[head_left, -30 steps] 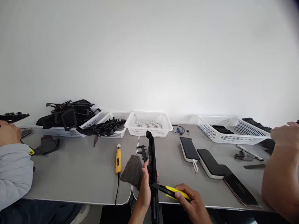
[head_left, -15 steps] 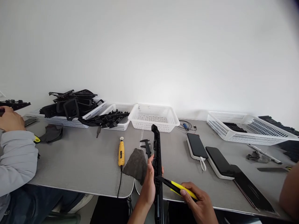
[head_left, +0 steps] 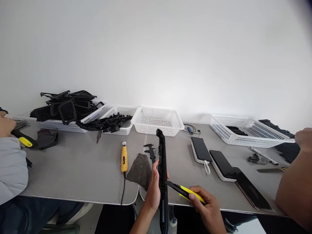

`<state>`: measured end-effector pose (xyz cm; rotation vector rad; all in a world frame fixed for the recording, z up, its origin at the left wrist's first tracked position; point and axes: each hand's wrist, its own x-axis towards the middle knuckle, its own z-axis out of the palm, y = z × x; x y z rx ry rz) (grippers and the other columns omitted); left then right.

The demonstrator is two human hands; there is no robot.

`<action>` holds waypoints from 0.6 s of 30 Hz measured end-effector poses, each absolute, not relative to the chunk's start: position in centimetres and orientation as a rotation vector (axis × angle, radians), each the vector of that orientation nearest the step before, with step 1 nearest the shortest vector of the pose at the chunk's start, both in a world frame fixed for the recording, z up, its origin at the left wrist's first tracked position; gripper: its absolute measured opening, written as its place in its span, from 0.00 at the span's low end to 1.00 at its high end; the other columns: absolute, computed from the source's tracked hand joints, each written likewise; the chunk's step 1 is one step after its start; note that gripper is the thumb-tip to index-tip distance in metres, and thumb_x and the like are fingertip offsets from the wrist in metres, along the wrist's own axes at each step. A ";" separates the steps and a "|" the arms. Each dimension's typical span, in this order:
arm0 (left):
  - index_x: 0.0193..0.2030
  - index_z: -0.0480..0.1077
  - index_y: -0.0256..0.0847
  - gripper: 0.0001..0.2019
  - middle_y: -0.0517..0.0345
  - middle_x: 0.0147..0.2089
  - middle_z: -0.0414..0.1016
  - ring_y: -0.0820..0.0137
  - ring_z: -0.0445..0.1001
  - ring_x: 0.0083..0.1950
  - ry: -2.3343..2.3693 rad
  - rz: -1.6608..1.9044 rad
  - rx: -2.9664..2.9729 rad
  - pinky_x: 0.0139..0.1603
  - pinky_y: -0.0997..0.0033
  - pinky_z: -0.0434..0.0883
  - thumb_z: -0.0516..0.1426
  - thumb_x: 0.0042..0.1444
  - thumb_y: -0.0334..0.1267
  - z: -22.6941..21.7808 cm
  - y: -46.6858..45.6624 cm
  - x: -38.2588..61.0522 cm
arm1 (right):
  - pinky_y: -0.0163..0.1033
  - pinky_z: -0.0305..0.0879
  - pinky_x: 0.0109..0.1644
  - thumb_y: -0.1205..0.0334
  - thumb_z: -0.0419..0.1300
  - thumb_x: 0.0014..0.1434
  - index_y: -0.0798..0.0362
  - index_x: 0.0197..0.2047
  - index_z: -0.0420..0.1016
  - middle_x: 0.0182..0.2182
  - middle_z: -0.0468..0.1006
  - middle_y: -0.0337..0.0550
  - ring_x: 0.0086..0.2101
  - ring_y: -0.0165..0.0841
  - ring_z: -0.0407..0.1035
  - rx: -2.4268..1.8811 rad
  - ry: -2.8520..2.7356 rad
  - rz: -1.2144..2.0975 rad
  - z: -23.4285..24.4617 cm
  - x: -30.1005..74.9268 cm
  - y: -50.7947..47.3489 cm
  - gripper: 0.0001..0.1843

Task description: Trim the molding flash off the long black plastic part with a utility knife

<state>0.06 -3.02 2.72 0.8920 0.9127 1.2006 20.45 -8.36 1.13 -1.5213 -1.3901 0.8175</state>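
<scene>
My left hand [head_left: 154, 190] is closed around a long black plastic part [head_left: 162, 159], which stands upright over the table's front edge. Its lower end hangs below the tabletop. In my right hand [head_left: 206, 206] is a yellow and black utility knife [head_left: 186, 192]. The knife's tip points left at the part's right edge; whether it touches cannot be made out. Just behind my left hand lie a grey cloth [head_left: 140, 170] and a black caliper [head_left: 150, 152], with a yellow rotary tool [head_left: 124, 158] left of them.
White baskets stand along the wall: one heaped with black parts [head_left: 70, 126], a smaller one [head_left: 122, 130], a middle one [head_left: 158, 129] and a right one [head_left: 251, 140]. Phones on white power banks [head_left: 223, 165] lie right. Co-workers' arms [head_left: 11, 165] [head_left: 296, 182] reach in at both sides.
The view has shifted slightly to the right. The knife tip has moved a little off the part's face toward its right edge. The right co-worker's hand has come into view.
</scene>
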 end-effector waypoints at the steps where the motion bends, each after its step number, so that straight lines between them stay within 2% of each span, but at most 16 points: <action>1: 0.78 0.55 0.44 0.45 0.44 0.60 0.79 0.48 0.72 0.64 0.918 1.187 0.911 0.65 0.51 0.68 0.45 0.64 0.73 2.8 -3.1 0.0 | 0.35 0.58 0.27 0.31 0.63 0.57 0.51 0.32 0.80 0.22 0.72 0.38 0.23 0.31 0.61 -1.510 -1.396 0.829 1.2 20.6 -8.4 0.29; 8: 0.78 0.54 0.45 0.43 0.47 0.52 0.80 0.52 0.74 0.57 0.966 1.143 0.961 0.68 0.50 0.62 0.41 0.66 0.72 3.1 -3.4 0.1 | 0.35 0.63 0.31 0.34 0.65 0.56 0.51 0.33 0.81 0.26 0.75 0.40 0.27 0.33 0.67 -1.530 -1.464 0.851 1.7 19.9 -8.2 0.26; 10: 0.78 0.52 0.44 0.44 0.48 0.51 0.79 0.54 0.74 0.53 0.961 1.141 0.956 0.65 0.52 0.64 0.40 0.66 0.72 3.1 -3.3 0.1 | 0.35 0.62 0.31 0.33 0.65 0.56 0.51 0.33 0.81 0.26 0.75 0.40 0.27 0.33 0.67 -1.522 -1.458 0.837 1.6 19.9 -8.2 0.26; 15: 0.79 0.50 0.42 0.47 0.48 0.47 0.78 0.58 0.74 0.43 0.911 1.150 0.969 0.49 0.59 0.71 0.38 0.64 0.74 3.1 -3.2 0.0 | 0.35 0.61 0.31 0.35 0.65 0.59 0.51 0.32 0.79 0.26 0.75 0.38 0.27 0.32 0.66 -1.476 -1.514 0.867 1.9 20.0 -8.4 0.25; 18: 0.78 0.52 0.41 0.46 0.47 0.49 0.79 0.57 0.76 0.47 0.915 1.150 1.006 0.54 0.59 0.71 0.37 0.65 0.74 3.3 -3.3 0.0 | 0.35 0.60 0.32 0.36 0.64 0.60 0.51 0.33 0.79 0.26 0.74 0.38 0.27 0.32 0.65 -1.477 -1.510 0.847 2.2 19.8 -8.5 0.25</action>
